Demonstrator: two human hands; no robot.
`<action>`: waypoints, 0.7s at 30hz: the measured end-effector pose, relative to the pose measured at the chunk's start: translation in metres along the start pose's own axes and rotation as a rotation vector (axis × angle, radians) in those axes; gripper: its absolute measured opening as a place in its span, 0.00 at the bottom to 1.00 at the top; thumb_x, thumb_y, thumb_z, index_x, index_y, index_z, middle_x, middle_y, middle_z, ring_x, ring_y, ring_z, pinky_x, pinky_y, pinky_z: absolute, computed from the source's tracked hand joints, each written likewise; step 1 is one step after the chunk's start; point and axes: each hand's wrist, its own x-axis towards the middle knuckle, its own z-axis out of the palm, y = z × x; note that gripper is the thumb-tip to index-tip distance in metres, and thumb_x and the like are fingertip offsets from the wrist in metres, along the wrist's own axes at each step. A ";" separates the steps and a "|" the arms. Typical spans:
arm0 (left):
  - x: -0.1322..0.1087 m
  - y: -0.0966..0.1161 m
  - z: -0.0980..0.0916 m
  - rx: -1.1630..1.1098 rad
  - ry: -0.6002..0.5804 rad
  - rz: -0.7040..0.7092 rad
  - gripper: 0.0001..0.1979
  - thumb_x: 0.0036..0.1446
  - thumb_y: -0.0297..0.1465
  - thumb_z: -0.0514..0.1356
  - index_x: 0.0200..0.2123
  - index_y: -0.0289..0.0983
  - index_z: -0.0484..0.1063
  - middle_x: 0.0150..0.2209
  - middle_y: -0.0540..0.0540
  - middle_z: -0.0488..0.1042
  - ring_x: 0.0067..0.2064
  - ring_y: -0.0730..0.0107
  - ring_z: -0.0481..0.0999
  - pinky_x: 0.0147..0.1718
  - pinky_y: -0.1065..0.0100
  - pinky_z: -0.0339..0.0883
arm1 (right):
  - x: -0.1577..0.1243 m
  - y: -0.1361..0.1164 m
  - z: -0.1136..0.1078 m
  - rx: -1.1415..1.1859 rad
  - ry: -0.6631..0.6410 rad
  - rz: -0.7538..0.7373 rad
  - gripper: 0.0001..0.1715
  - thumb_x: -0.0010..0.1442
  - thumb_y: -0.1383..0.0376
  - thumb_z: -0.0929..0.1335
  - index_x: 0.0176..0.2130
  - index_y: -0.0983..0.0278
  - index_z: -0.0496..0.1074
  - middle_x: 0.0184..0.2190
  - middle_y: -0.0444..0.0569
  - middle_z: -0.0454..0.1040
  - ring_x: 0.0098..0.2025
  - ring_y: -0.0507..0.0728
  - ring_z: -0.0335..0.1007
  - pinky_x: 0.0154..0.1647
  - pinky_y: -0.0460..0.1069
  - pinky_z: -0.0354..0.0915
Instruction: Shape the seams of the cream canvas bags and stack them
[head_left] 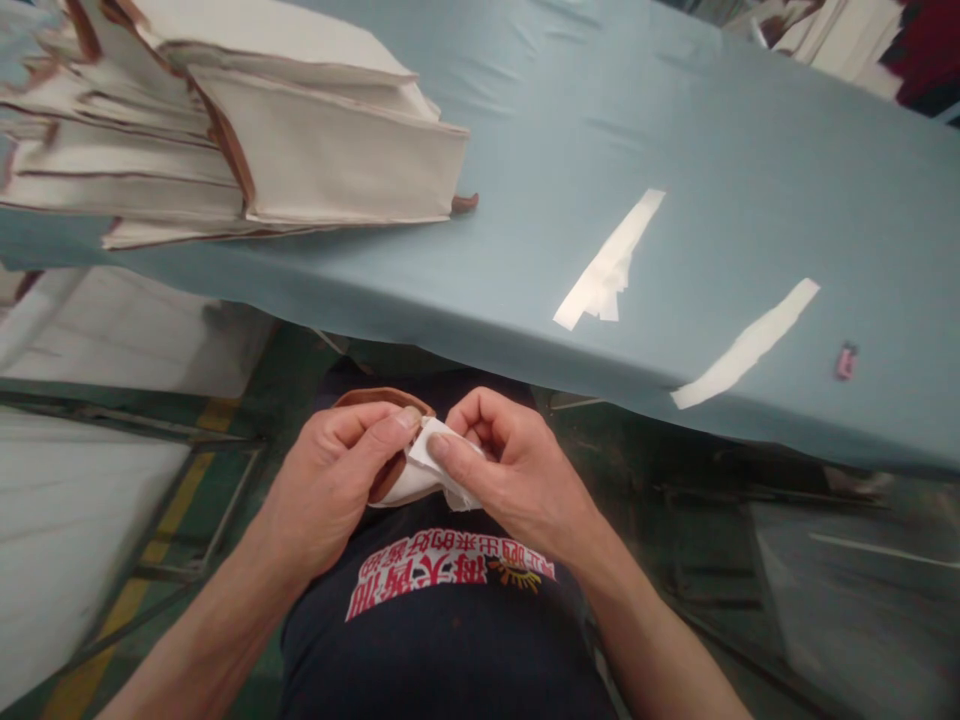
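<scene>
Close to my body, my left hand (337, 475) is closed in a pinch on the edge of a white fabric piece with brown trim (391, 397). The trim curves round behind my fingers, and pale fabric shows below it. Facing it, my right hand (521, 465) is closed too, its thumb pressing on a small folded white strip (439, 448). The strip's front end meets the trimmed edge at my left fingertips. Whether the two are joined there I cannot tell. My fingers hide much of the trimmed piece.
Ahead stands a table with a blue-green cover (510, 270). A pile of white fabric bags with brown edging (345, 150) lies at its left. White strips (611, 260) and another white strip (750, 345) lie to the right, near a small pink object (846, 362).
</scene>
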 end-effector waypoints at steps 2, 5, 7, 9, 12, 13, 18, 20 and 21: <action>0.000 -0.001 -0.001 0.019 -0.003 -0.010 0.21 0.55 0.48 0.72 0.21 0.38 0.78 0.20 0.51 0.66 0.22 0.73 0.60 0.20 0.70 0.53 | 0.002 0.002 -0.001 0.031 -0.039 0.007 0.12 0.63 0.57 0.73 0.33 0.61 0.70 0.25 0.39 0.71 0.25 0.49 0.62 0.25 0.44 0.56; 0.000 -0.003 -0.001 0.040 -0.004 -0.010 0.23 0.56 0.49 0.71 0.20 0.38 0.76 0.19 0.53 0.62 0.22 0.74 0.55 0.20 0.70 0.47 | 0.005 0.004 -0.003 0.041 -0.064 0.008 0.13 0.63 0.57 0.74 0.33 0.61 0.70 0.25 0.38 0.69 0.25 0.48 0.59 0.24 0.44 0.54; -0.001 -0.004 -0.002 0.039 -0.004 -0.007 0.24 0.57 0.49 0.70 0.20 0.38 0.75 0.20 0.53 0.61 0.22 0.74 0.55 0.21 0.70 0.47 | 0.006 0.004 -0.004 0.028 -0.068 0.007 0.14 0.62 0.57 0.74 0.33 0.62 0.70 0.25 0.38 0.68 0.25 0.48 0.58 0.24 0.44 0.53; -0.001 -0.006 -0.002 0.043 -0.005 -0.002 0.24 0.58 0.50 0.70 0.21 0.38 0.75 0.21 0.52 0.62 0.23 0.74 0.55 0.21 0.70 0.48 | 0.007 0.003 -0.005 0.023 -0.073 0.005 0.14 0.62 0.57 0.74 0.33 0.61 0.70 0.25 0.38 0.67 0.25 0.48 0.58 0.24 0.44 0.53; -0.001 -0.007 -0.003 0.075 -0.011 0.019 0.23 0.60 0.50 0.70 0.24 0.38 0.78 0.22 0.52 0.64 0.24 0.73 0.56 0.22 0.69 0.49 | 0.006 0.002 -0.006 0.040 -0.088 -0.004 0.16 0.63 0.56 0.74 0.32 0.61 0.69 0.24 0.37 0.66 0.25 0.48 0.56 0.24 0.44 0.53; -0.001 -0.007 -0.003 0.087 -0.013 0.026 0.23 0.60 0.50 0.69 0.24 0.38 0.78 0.22 0.52 0.64 0.24 0.73 0.56 0.22 0.69 0.49 | 0.006 0.001 -0.007 0.045 -0.092 -0.007 0.16 0.63 0.56 0.74 0.32 0.61 0.68 0.24 0.37 0.66 0.25 0.48 0.56 0.24 0.44 0.53; -0.001 -0.007 -0.001 0.119 -0.029 0.053 0.26 0.63 0.52 0.67 0.22 0.39 0.73 0.21 0.53 0.60 0.24 0.73 0.53 0.22 0.68 0.46 | 0.004 0.002 -0.009 -0.018 -0.071 -0.009 0.14 0.63 0.58 0.74 0.32 0.61 0.69 0.24 0.37 0.66 0.25 0.48 0.57 0.24 0.44 0.53; -0.001 -0.008 -0.002 0.127 -0.026 0.073 0.26 0.65 0.52 0.66 0.23 0.39 0.74 0.22 0.53 0.61 0.24 0.72 0.55 0.22 0.68 0.49 | 0.004 0.002 -0.008 -0.067 -0.049 0.000 0.12 0.63 0.59 0.73 0.32 0.61 0.69 0.24 0.37 0.67 0.25 0.49 0.58 0.24 0.44 0.53; -0.001 -0.009 -0.003 0.129 -0.023 0.084 0.25 0.66 0.51 0.65 0.24 0.39 0.76 0.22 0.52 0.63 0.24 0.71 0.57 0.22 0.68 0.51 | 0.003 0.002 -0.008 -0.087 -0.038 0.003 0.12 0.63 0.60 0.73 0.32 0.60 0.69 0.24 0.37 0.67 0.25 0.49 0.59 0.25 0.45 0.53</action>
